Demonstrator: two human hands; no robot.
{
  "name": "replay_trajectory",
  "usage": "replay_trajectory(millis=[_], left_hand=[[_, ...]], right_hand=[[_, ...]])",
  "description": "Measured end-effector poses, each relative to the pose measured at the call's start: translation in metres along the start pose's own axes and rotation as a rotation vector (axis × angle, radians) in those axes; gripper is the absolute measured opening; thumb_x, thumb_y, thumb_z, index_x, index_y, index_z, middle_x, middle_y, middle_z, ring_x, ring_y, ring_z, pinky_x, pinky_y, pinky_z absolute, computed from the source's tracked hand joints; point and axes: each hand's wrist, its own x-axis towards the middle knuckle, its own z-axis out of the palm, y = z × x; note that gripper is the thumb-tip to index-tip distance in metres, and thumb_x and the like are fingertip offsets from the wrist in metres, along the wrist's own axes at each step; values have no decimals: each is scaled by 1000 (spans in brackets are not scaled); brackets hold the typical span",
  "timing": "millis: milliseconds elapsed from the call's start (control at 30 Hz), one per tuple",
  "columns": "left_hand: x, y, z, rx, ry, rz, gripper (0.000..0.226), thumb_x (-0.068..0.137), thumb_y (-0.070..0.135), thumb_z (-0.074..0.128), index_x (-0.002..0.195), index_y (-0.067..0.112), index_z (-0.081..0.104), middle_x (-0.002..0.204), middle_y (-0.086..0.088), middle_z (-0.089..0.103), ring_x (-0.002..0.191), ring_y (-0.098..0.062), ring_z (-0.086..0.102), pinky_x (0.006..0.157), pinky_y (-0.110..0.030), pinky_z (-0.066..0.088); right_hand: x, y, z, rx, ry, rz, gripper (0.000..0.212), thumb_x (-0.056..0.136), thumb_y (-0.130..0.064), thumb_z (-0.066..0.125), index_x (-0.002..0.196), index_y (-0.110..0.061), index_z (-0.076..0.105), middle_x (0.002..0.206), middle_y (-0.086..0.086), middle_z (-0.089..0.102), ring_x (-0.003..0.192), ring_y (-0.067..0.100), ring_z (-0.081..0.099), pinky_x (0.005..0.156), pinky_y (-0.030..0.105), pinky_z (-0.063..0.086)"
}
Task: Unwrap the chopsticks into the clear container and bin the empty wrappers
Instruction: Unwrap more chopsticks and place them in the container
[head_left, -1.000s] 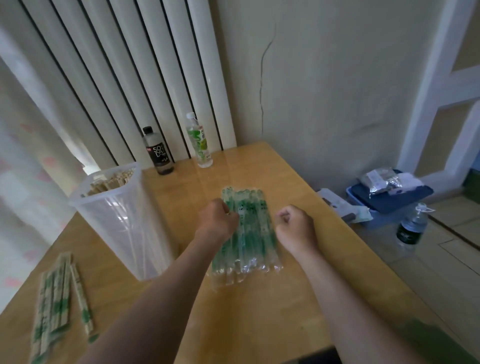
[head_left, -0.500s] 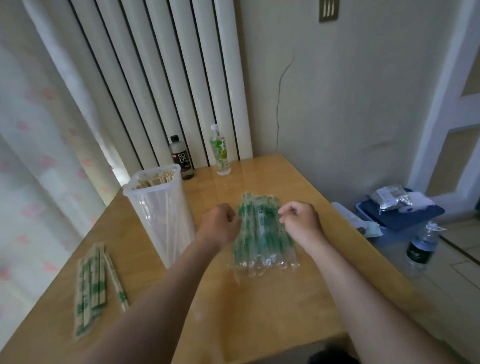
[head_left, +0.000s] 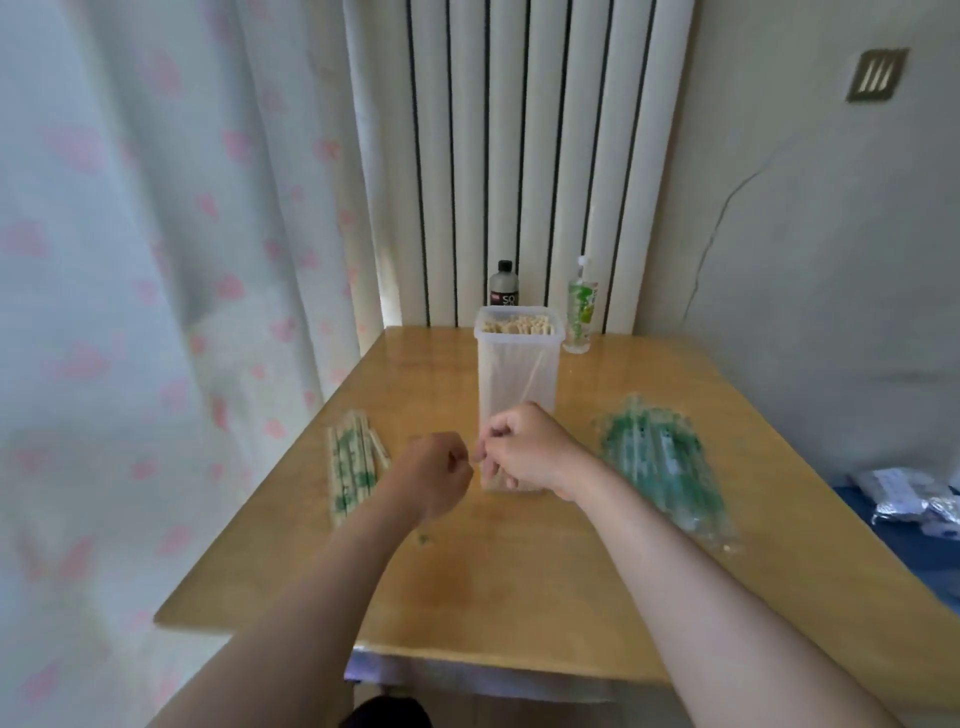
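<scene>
Left hand (head_left: 436, 480): held just above the bench (head_left: 519, 597) in front of the clear container (head_left: 519, 374). The fingers are curled into a loose fist. Whether anything thin is pinched inside cannot be told, since the frame is blurred there.
Right hand (head_left: 524, 452): raised beside the left, with the knuckles almost touching it. The fingers are curled inward, with the tips drawn together towards the left hand as if for a two-handed tear. No wrapper can be made out between them.
Clear container: stood upright at mid-bench, directly behind both hands, so that a freed pair can be dropped in with a short reach. Bare chopsticks (head_left: 517, 326) are already packed near its rim.
Wrapped pairs (head_left: 353, 467): laid loose in a small row on the left of the bench, close to the left hand. They are judged to be the working supply.
Sealed pack (head_left: 660, 467): a green-printed plastic bundle is left lying on the right, apart from both hands — a reserve, by the look of it.
Green scrap (head_left: 423, 538): a small torn bit is left on the bench below the left wrist.
Bottles: a dark bottle (head_left: 504, 286) and a green-labelled bottle (head_left: 582, 306) are kept at the far edge, clear of the work.
Bin: not in view.
Stage: judged mid-task — many pairs are unwrapped and more are waiting.
</scene>
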Motion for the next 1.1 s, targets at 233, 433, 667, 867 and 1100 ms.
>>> replay_trajectory(millis=[233,433,667,867,1100], left_hand=[[-32,-84,-25,-17,181,-245,20,89,15,53,69,17,51,68,2,60,63,-18,55,53,-30,38],[-49,-121,-15,-61,190,-329,13,91,26,51,84,21,61,79,4,64,71,-17,59,63,-37,53],[-46,-132,-5,-63,221,-364,12,92,30,49,90,25,61,83,7,65,73,-16,59,64,-37,53],[-47,-135,-2,-38,220,-340,13,92,31,47,91,25,59,89,5,67,72,-14,57,60,-34,50],[-50,-132,-4,-65,209,-340,12,93,32,48,88,27,58,92,8,68,71,-14,60,61,-37,54]], right_hand=[[38,-8,78,-265,-112,93,25,96,-19,42,99,-14,66,83,12,74,59,20,65,46,26,44],[45,1,112,-403,-169,166,23,89,-35,60,73,-22,52,70,1,55,62,23,55,55,29,40],[55,8,122,-474,-89,177,35,91,-39,51,58,-28,43,58,-4,51,53,20,53,50,29,38],[56,24,119,-289,-19,204,34,97,-37,42,69,-19,50,58,3,60,55,23,61,59,31,49],[42,50,108,227,66,194,20,99,-12,49,83,-11,59,77,9,64,52,16,52,43,27,41]])
